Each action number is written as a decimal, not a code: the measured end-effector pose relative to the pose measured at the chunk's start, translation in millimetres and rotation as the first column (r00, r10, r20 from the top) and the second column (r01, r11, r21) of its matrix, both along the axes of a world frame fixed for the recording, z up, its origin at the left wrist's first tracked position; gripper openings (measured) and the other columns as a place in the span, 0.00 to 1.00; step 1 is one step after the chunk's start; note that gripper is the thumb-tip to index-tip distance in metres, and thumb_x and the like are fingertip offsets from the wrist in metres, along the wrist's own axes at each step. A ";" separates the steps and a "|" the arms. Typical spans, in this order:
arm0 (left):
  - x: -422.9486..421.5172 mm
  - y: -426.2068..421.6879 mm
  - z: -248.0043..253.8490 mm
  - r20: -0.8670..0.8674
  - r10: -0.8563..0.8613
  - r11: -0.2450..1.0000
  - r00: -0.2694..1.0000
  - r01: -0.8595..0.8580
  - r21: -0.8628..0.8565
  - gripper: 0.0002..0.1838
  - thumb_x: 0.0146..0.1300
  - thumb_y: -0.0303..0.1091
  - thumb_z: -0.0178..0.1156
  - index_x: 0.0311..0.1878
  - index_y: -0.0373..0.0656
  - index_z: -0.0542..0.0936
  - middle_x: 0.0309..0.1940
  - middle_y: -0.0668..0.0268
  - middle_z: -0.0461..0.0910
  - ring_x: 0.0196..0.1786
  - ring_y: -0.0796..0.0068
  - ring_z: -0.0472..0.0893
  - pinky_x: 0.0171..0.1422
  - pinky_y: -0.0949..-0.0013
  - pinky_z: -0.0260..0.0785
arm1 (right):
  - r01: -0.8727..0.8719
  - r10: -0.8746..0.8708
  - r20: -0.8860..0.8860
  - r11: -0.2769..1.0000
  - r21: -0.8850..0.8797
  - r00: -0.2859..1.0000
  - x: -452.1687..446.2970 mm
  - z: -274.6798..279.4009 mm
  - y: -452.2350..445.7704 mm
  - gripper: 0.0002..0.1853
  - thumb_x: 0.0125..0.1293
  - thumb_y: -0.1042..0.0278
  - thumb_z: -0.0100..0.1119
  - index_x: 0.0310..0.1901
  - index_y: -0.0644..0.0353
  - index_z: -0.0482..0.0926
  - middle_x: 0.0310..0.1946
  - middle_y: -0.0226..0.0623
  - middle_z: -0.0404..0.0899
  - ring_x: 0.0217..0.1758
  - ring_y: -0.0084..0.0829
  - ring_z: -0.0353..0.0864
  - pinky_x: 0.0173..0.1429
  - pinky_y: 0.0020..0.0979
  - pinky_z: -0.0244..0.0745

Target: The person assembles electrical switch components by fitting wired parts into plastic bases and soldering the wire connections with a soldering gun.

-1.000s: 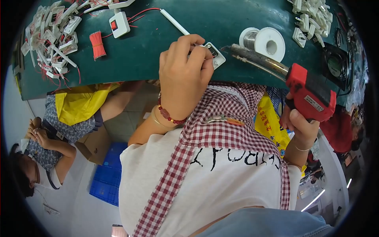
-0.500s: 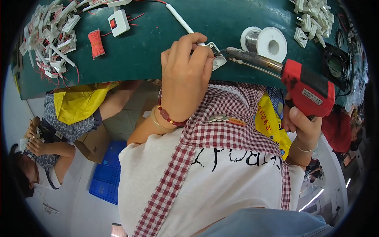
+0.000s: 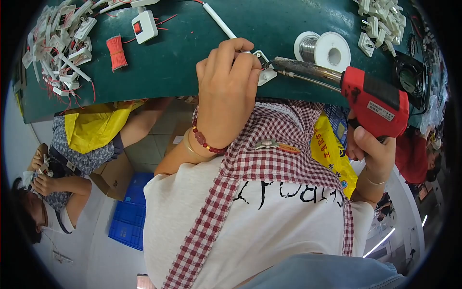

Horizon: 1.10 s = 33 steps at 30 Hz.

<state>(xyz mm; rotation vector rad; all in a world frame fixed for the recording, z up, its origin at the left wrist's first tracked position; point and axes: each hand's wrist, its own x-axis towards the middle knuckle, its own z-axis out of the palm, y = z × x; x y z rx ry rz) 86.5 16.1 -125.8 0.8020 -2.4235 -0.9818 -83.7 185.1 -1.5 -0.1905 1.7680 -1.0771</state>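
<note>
My left hand (image 3: 226, 89) is closed, back upward, on a small open white plastic housing (image 3: 266, 76) near the table's front edge. Its fingertips partly hide the housing. A white tube (image 3: 219, 20) runs from beyond these fingers toward the back. My right hand (image 3: 374, 151) grips the handle of a red and black soldering gun (image 3: 378, 103), which points left. The gun's dark tip is at the housing, beside my left fingers; I cannot tell what exactly it touches. Just behind the barrel sits a spool of solder wire (image 3: 332, 52).
On the green table (image 3: 168, 72) lie a pile of white switch parts (image 3: 62, 48), a bundle of red wires (image 3: 116, 53), a white box with a red switch (image 3: 144, 27) and white plugs (image 3: 382, 26). A black fan (image 3: 409, 79) stands right. Another person (image 3: 57, 183) sits at left.
The soldering gun's body and my right hand have shifted slightly down and right, with the tip still at the housing. My left hand has barely moved.
</note>
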 end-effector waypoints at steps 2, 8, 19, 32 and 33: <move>-0.2 -0.1 -0.5 -0.004 0.000 1.000 1.000 0.000 -0.003 0.05 0.54 0.23 0.61 0.33 0.41 0.76 0.46 0.64 0.76 0.40 0.65 0.76 0.46 0.66 0.62 | 0.005 -0.005 0.006 1.000 0.003 1.000 -1.7 3.0 -3.4 0.18 0.57 0.74 0.62 0.49 0.71 0.72 0.18 0.29 0.72 0.14 0.16 0.66 0.22 0.19 0.61; 0.2 -0.1 0.0 -0.006 0.005 1.000 1.000 -0.005 0.008 0.05 0.54 0.23 0.60 0.33 0.41 0.76 0.46 0.64 0.76 0.40 0.65 0.76 0.46 0.66 0.62 | -0.017 0.017 -0.002 0.998 0.059 1.000 -4.6 11.7 -13.5 0.17 0.57 0.73 0.62 0.47 0.71 0.73 0.18 0.30 0.72 0.13 0.16 0.65 0.20 0.19 0.60; -0.3 -0.1 -0.3 -0.010 0.000 1.000 1.000 0.000 0.008 0.04 0.54 0.23 0.60 0.33 0.42 0.76 0.46 0.65 0.76 0.41 0.66 0.76 0.47 0.66 0.61 | -0.026 0.025 0.029 0.999 0.037 0.999 -9.0 11.3 -15.1 0.17 0.57 0.73 0.64 0.46 0.70 0.73 0.18 0.32 0.73 0.13 0.16 0.66 0.19 0.18 0.60; -1.5 1.7 -4.4 -0.025 0.009 1.000 1.000 -0.009 0.016 0.07 0.50 0.24 0.62 0.34 0.41 0.76 0.44 0.65 0.75 0.44 0.66 0.74 0.48 0.63 0.59 | -0.068 0.082 -0.135 0.992 0.104 0.988 -5.6 11.9 -18.6 0.20 0.57 0.65 0.60 0.45 0.72 0.70 0.12 0.31 0.68 0.09 0.16 0.61 0.16 0.19 0.60; -1.7 2.0 -5.0 -0.025 0.014 1.000 1.000 -0.013 0.015 0.07 0.50 0.24 0.62 0.33 0.41 0.76 0.44 0.66 0.75 0.44 0.66 0.74 0.48 0.63 0.59 | -0.059 0.071 -0.149 0.995 0.082 0.986 -5.6 11.6 -17.6 0.20 0.56 0.64 0.60 0.45 0.72 0.70 0.12 0.31 0.68 0.08 0.16 0.61 0.16 0.19 0.60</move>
